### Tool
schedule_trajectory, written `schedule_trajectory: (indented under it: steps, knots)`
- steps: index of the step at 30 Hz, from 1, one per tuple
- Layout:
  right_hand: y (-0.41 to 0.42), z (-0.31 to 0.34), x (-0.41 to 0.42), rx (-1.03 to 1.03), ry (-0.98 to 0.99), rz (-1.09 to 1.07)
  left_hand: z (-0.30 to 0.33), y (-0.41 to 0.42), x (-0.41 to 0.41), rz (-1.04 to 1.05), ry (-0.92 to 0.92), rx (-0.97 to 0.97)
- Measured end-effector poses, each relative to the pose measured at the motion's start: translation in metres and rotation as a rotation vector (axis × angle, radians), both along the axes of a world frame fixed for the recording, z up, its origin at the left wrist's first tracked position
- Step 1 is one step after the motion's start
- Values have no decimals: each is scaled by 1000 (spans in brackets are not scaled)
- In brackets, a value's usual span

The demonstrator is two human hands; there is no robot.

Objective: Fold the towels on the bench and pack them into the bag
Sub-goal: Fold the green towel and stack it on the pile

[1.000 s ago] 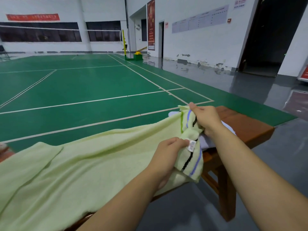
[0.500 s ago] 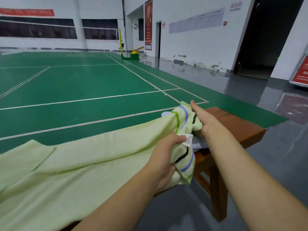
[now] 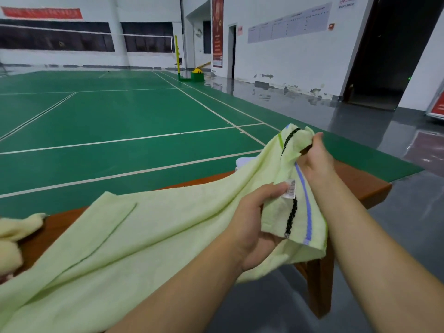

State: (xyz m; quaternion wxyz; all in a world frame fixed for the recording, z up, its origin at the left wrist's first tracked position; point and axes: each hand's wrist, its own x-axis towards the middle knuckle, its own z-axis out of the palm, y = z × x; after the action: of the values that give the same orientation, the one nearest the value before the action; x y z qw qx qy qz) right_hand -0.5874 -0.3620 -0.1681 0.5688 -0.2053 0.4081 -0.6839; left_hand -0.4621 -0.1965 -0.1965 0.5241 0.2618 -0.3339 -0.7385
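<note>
Across the table [image 3: 360,186] lies the pale green towel [image 3: 149,236], its striped right end lifted clear. Left hand [image 3: 254,227] has a grip on the near corner by the label [image 3: 290,189]; right hand [image 3: 317,159] pinches the far corner. To fold well, I'd pull that edge taut, match corners (stripes help), then carry it left. No bag in view.
</note>
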Motion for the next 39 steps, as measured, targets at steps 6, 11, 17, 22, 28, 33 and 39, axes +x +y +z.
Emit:
schedule_trajectory:
  steps: [6, 11, 17, 22, 28, 33, 39]
  knots:
    - [28, 17, 46, -83, 135, 148, 0, 11, 45, 111, -87, -6]
    - [48, 16, 106, -115, 318, 315, 4, 39, 100, 211, -155, 6]
    - [63, -15, 176, -43, 548, 518, -2, 63, 149, 604, -725, 166]
    - [79, -37, 219, -15, 773, 617, 2, 77, 174, 695, -702, 270]
    - [83, -46, 234, -75, 894, 571, -9, 78, 193, 778, -1232, 67]
    - [83, -53, 235, -149, 998, 534, -19, 73, 219, 903, -1599, -68]
    - [87, -54, 235, -213, 988, 544, -39, 58, 252, 896, -1733, 73]
